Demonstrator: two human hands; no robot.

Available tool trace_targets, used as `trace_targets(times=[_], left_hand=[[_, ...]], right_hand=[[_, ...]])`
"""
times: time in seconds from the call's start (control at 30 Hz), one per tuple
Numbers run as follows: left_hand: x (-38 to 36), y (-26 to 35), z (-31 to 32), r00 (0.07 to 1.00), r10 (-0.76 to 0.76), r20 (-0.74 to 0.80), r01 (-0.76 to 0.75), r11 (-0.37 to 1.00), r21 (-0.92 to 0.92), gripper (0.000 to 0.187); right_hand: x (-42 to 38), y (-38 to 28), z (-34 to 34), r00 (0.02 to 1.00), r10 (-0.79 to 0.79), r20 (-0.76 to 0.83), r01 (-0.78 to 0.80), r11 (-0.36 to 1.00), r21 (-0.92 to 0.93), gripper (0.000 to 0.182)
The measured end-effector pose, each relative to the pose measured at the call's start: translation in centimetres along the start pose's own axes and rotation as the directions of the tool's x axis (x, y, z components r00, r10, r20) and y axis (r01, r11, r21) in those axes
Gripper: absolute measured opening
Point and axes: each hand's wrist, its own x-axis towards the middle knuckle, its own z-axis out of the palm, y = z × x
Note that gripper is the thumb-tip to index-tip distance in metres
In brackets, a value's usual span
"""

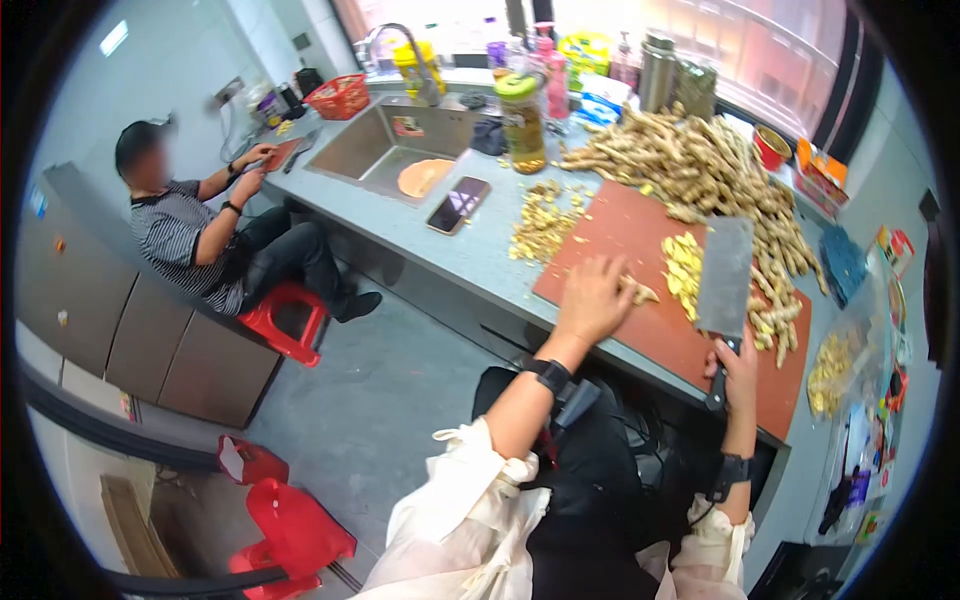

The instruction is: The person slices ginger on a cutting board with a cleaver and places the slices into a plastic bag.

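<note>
A brown cutting board [625, 225] lies at the counter's front edge. My left hand [597, 298] is low over its left part, fingers curled, with a small ginger piece [643, 292] held at the thumb side; the fingertips are partly hidden. My right hand [738, 370] grips the black handle of a cleaver [725, 275], its broad blade pointing away from me over the board. Between blade and left hand lies a heap of yellow ginger slices [683, 272]. A large pile of whole ginger roots [690, 160] covers the board's far side and the counter behind.
Ginger scraps [545, 220] lie left of the board. A phone [459, 206], a lidded jar [521, 125] and a sink [345, 150] are farther left. A clear bag of ginger [830, 375] is at right. A seated person [200, 230] works at the counter's far left end.
</note>
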Motion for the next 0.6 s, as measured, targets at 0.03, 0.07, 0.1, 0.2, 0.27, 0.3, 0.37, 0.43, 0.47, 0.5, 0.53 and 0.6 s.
trace_targets(times=[0.03, 0.07, 0.1, 0.2, 0.27, 0.3, 0.37, 0.43, 0.47, 0.5, 0.53, 0.6], left_hand=[[-0.1, -0.1, 0.1, 1.0, -0.001, -0.017, 0.001, 1.0, -0.015, 0.035], [-0.1, -0.1, 0.1, 0.999, 0.0, -0.033, -0.001, 0.999, -0.032, 0.036], [-0.2, -0.1, 0.1, 0.999, 0.0, -0.035, -0.001, 1.0, -0.029, 0.038], [-0.2, -0.2, -0.3, 1.0, -0.017, -0.013, 0.016, 0.995, -0.1, 0.041], [-0.2, -0.3, -0.2, 0.999, -0.021, -0.033, 0.016, 0.991, -0.131, 0.042], [-0.2, -0.4, -0.2, 0.999, -0.022, -0.037, 0.016, 0.986, -0.167, 0.043], [-0.3, -0.4, -0.4, 0.999, -0.036, -0.037, 0.028, 0.979, -0.2, 0.044], [-0.5, -0.5, -0.5, 0.998, -0.06, 0.014, 0.061, 0.967, -0.248, 0.049], [-0.6, -0.6, -0.4, 0.998, -0.06, 0.011, 0.06, 0.966, -0.252, 0.049], [-0.6, -0.7, -0.4, 0.998, -0.062, 0.012, 0.063, 0.96, -0.271, 0.052], [-0.8, -0.7, -0.5, 0.998, -0.063, 0.016, 0.065, 0.954, -0.292, 0.054], [-1.3, -1.0, -1.0, 0.997, -0.068, 0.043, 0.079, 0.933, -0.352, 0.056]], right_hand=[[0.0, 0.2, 0.0, 1.0, -0.002, -0.005, 0.002, 1.0, 0.002, 0.039], [0.0, 0.2, -0.1, 1.0, -0.005, -0.011, 0.005, 1.0, 0.003, 0.042], [0.0, 0.3, -0.1, 1.0, -0.016, 0.008, 0.016, 1.0, 0.004, 0.042], [-0.1, 0.4, -0.2, 0.999, -0.035, -0.037, 0.033, 0.998, -0.058, 0.046], [-0.2, 0.2, 0.0, 0.996, -0.019, -0.086, 0.014, 0.998, -0.06, 0.048], [-0.2, 0.1, 0.1, 0.995, -0.033, -0.097, 0.025, 0.996, -0.081, 0.046], [0.1, 0.9, -0.6, 0.994, -0.045, -0.1, 0.036, 0.995, -0.09, 0.044], [0.2, 1.1, -0.7, 0.99, -0.067, -0.127, 0.053, 0.993, -0.107, 0.039], [0.4, 1.1, -0.8, 0.989, -0.07, -0.127, 0.056, 0.992, -0.111, 0.039], [0.4, 1.0, -0.8, 0.989, -0.076, -0.131, 0.061, 0.992, -0.112, 0.039], [0.3, 1.0, -0.7, 0.987, -0.08, -0.136, 0.065, 0.991, -0.114, 0.039], [-0.1, 0.5, -0.2, 0.986, -0.076, -0.146, 0.06, 0.991, -0.116, 0.037]])
